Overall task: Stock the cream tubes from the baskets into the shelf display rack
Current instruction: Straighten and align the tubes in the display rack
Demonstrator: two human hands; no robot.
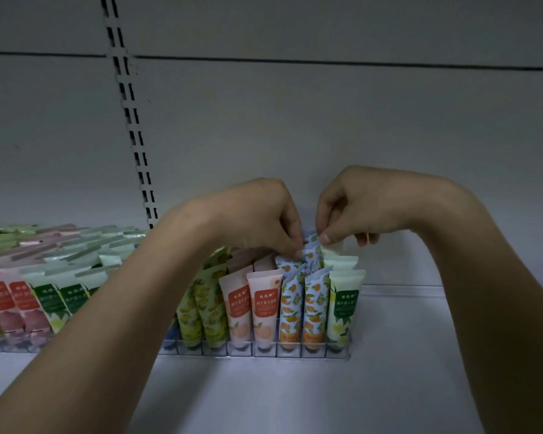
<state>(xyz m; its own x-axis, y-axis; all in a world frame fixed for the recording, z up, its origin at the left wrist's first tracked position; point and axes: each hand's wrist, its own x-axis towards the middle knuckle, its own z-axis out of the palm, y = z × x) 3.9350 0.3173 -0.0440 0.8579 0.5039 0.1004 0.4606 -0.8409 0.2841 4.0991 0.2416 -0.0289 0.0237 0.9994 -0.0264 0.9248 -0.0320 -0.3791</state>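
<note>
A clear display rack (264, 352) stands on the white shelf, filled with upright cream tubes: yellow-green lemon ones, peach ones (262, 308), blue-and-orange patterned ones (315, 305) and pale green ones (345, 302). My left hand (264, 217) and my right hand (355, 208) meet above the rack's back rows. Both pinch the top edge of a blue-and-orange tube (312, 250) that stands among the rear tubes. Its lower part is hidden by the tubes in front.
A second rack (29, 296) packed with pink and green tubes stands to the left, partly behind my left forearm. The shelf's back panel has a slotted upright (129, 120). Bare white shelf surface (405, 355) lies to the right and in front.
</note>
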